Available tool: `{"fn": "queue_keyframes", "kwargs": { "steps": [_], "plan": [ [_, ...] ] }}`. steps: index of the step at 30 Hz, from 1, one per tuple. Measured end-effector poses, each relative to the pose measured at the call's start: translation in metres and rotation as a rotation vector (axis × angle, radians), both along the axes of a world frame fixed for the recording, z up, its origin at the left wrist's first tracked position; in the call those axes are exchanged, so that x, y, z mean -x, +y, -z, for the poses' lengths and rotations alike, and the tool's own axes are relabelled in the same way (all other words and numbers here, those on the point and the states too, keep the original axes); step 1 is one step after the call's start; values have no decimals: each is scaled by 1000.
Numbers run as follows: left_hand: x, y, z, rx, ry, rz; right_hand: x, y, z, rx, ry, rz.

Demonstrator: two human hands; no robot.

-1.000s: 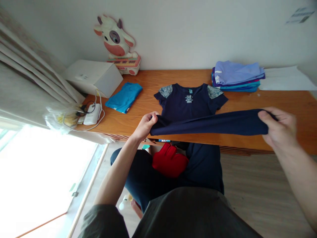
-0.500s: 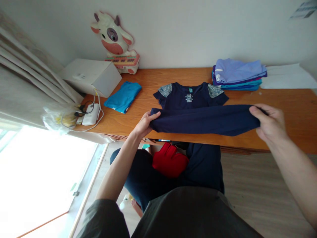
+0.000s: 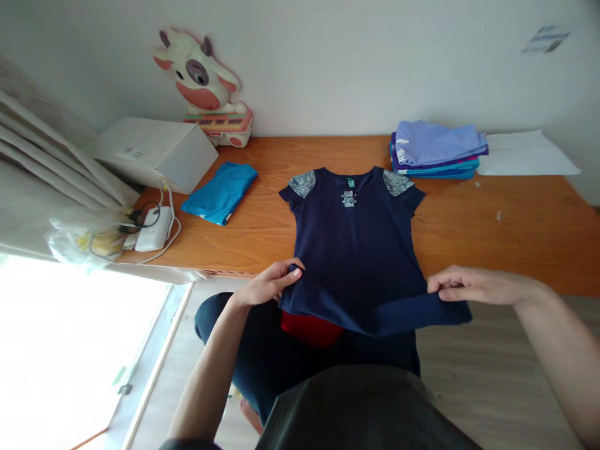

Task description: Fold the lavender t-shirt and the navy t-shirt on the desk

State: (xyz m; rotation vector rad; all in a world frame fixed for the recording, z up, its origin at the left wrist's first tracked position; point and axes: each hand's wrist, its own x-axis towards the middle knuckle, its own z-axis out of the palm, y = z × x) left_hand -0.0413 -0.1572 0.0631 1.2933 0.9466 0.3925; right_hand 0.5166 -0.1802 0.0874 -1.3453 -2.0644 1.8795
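The navy T-shirt (image 3: pixel 359 244) lay flat and face up on the wooden table (image 3: pixel 515 225), collar toward the wall, with its hem hanging over the near edge above the person's lap. A second earlier the hem had been lifted and stretched taut in the air between both hands, hiding the lower half of the shirt; since then it had been drawn back toward the body and lowered, so the whole front now showed spread open. The left hand (image 3: pixel 269 284) pinched the left corner of the hem between thumb and fingers, and the right hand (image 3: pixel 462 286) pinched the right corner, where the cloth was still bunched and slightly lifted. That suggested the smoothing-out was nearly finished, with only the right corner left to settle.

A red garment (image 3: pixel 309 328) sat on the lap just beneath the hem. A folded blue garment (image 3: pixel 220 194) lay to the left, near a white box (image 3: pixel 154 153) and a cow toy (image 3: pixel 201 87). A stack of folded clothes (image 3: pixel 435 150) stood at the far right
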Motion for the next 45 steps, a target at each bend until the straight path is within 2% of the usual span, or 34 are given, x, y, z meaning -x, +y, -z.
{"fn": "queue_keyframes", "kwargs": {
  "steps": [1,3,6,9,11,14,16,20,24,27,31,33,35,38,41,45],
  "plan": [
    [-3,8,0,-16,-4,5,4,9,-2,-10,1,22],
    [-17,36,2,-106,-52,-75,16,37,-4,-125,-1,145],
    [-46,103,14,-380,-126,-365,36,96,5,-509,-12,426],
    [-69,175,35,-631,-54,-661,51,155,26,-826,-124,582],
    [-75,211,50,-674,-5,-701,54,184,42,-920,-211,685],
    [-73,238,67,-636,15,-717,49,208,64,-965,-284,770],
    [-67,244,75,-625,73,-726,43,214,75,-958,-314,744],
    [-55,243,84,-668,218,-666,31,213,89,-862,-460,585],
    [-50,240,86,-773,277,-583,23,209,90,-878,-547,508],
    [-52,251,83,-835,201,-627,23,216,75,-957,-508,548],
    [-60,291,75,-858,129,-786,34,244,39,-1064,-541,693],
    [-65,308,71,-821,142,-863,43,258,23,-1089,-598,707],
    [-70,314,68,-794,177,-893,55,263,15,-1127,-630,690],
    [-78,292,69,-863,268,-773,73,249,21,-1192,-588,609],
    [-84,246,77,-951,402,-574,87,219,47,-1197,-501,460],
    [-95,190,86,-965,617,-376,100,185,84,-1020,-563,388]
  ]
}}
